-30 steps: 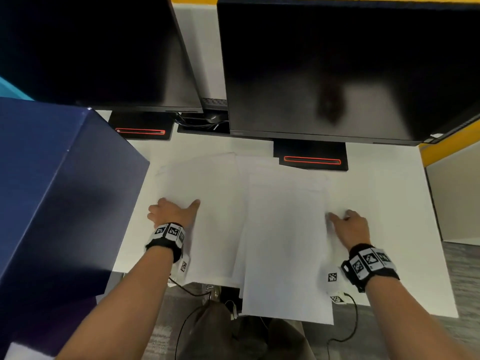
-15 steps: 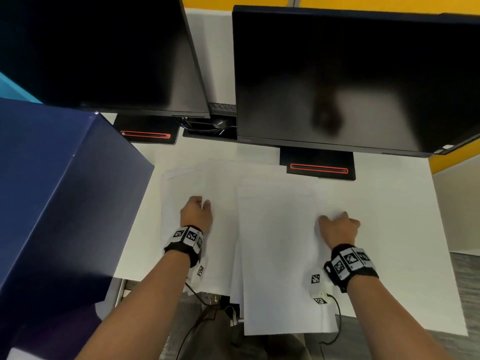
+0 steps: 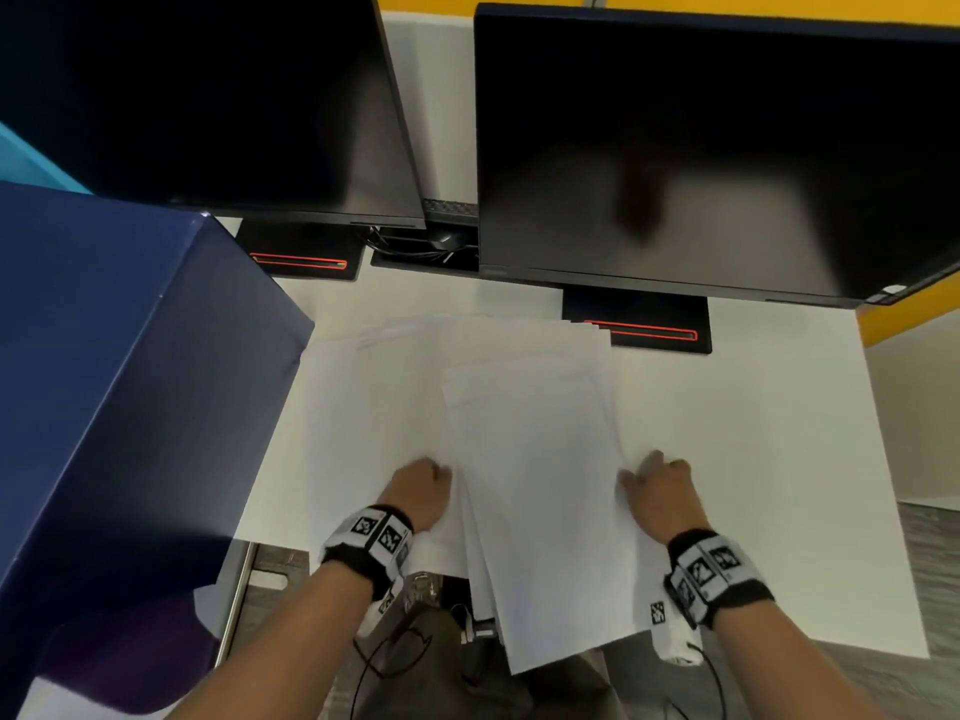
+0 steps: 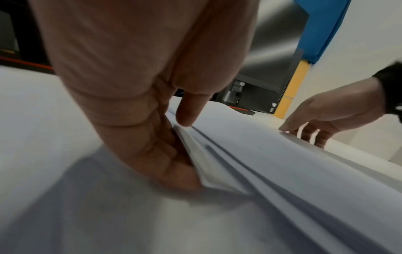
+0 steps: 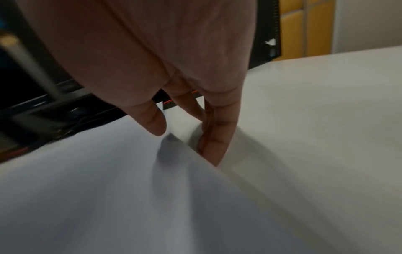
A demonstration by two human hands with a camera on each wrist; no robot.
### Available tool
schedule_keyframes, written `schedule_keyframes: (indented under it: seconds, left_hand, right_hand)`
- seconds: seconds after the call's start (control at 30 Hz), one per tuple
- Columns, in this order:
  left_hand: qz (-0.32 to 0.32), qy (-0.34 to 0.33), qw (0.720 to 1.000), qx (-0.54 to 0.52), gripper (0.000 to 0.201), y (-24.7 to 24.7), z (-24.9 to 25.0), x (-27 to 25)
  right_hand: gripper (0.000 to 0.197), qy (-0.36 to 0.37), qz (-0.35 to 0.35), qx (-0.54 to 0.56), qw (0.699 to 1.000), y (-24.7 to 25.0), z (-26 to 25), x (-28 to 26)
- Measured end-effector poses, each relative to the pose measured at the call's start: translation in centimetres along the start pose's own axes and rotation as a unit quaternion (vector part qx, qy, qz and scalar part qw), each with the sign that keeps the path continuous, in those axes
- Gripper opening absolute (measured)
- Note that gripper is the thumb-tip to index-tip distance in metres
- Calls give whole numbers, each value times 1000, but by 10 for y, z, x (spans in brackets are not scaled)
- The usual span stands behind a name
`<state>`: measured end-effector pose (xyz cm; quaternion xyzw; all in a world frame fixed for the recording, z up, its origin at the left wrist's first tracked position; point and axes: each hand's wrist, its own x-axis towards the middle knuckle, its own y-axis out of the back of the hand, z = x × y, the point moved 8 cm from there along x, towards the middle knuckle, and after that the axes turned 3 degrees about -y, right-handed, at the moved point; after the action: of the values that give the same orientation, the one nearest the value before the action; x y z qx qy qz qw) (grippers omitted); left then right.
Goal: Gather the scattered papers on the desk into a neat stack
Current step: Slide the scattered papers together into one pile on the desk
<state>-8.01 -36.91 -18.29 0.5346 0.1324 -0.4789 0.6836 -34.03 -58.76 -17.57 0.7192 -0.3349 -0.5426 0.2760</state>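
Several white papers (image 3: 530, 485) lie overlapped in the middle of the white desk (image 3: 753, 433), their near ends hanging over its front edge. More sheets (image 3: 363, 407) spread out to the left beneath them. My left hand (image 3: 421, 491) stands against the pile's left edge. In the left wrist view its straight fingers (image 4: 152, 146) push on the staggered sheet edges (image 4: 282, 171) and the thumb rests on top. My right hand (image 3: 654, 485) stands at the right edge, fingers (image 5: 211, 151) straight down on the desk (image 5: 326, 103), thumb on the top sheet (image 5: 108, 171).
Two dark monitors (image 3: 208, 96) (image 3: 701, 148) stand at the back on black bases with red lines (image 3: 301, 259) (image 3: 644, 330). The fanned far ends of the papers reach the right base. A large dark blue panel (image 3: 104, 381) borders the desk's left side. Cables (image 3: 405, 641) hang below the front edge.
Both hands have slid inward, the left one far to the right across the left sheets. The papers between them are pushed into a narrower, more overlapped pile.
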Motion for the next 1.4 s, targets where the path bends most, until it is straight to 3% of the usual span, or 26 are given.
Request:
schedule_keyframes:
  seconds: [0.1, 0.23, 0.3, 0.37, 0.43, 0.5, 0.6, 0.63, 0.73, 0.83, 0.93, 1.07, 1.17, 1.27, 1.4]
  left_hand:
    - [-8, -12, 999, -29, 36, -27, 14, -13]
    - [63, -12, 991, -121, 36, -20, 23, -26]
    - [92, -2, 991, -93, 42, -13, 8, -33]
    - [101, -9, 994, -31, 34, -12, -3, -40]
    - [81, -36, 996, 29, 27, -21, -3, -47]
    - [47, -54, 995, 72, 35, -31, 0, -50]
    - [83, -22, 995, 43, 45, -2, -13, -40]
    - [120, -7, 992, 25, 53, 16, -21, -34]
    - [218, 66, 973, -38, 80, 66, -42, -12]
    - [246, 117, 956, -106, 86, 85, -37, 13]
    - [222, 102, 960, -140, 66, 81, -11, 38]
    - [191, 66, 970, -133, 40, 71, 27, 54]
    - [176, 47, 966, -182, 42, 77, 23, 50]
    - [163, 46, 970, -174, 46, 86, -4, 43]
    - [88, 44, 987, -129, 61, 61, -12, 34]
  right_hand:
    - [42, 40, -11, -21, 999, -27, -13, -23]
    - [39, 44, 3, 28, 999, -18, -14, -28]
    - [35, 45, 15, 13, 999, -9, -4, -32]
    - [32, 53, -2, -39, 998, -11, 3, -42]
    - [31, 50, -26, -58, 997, -23, 7, -53]
    - [29, 61, -57, -90, 992, -36, 4, -61]
    - [20, 45, -59, -47, 996, -26, 2, -59]
    - [21, 30, -48, -11, 998, -15, 1, -57]
    - [54, -27, -14, 67, 997, 12, 0, -31]
    - [74, -45, 20, 124, 991, 26, -16, 6]
    - [83, -37, 33, 132, 990, 21, -55, 31]
    - [67, 0, 21, 92, 996, 8, -111, 38]
    - [56, 26, 15, 126, 992, 9, -118, 42]
    - [63, -22, 42, 135, 990, 21, -91, 41]
    - [73, -39, 2, 134, 990, 6, -69, 23]
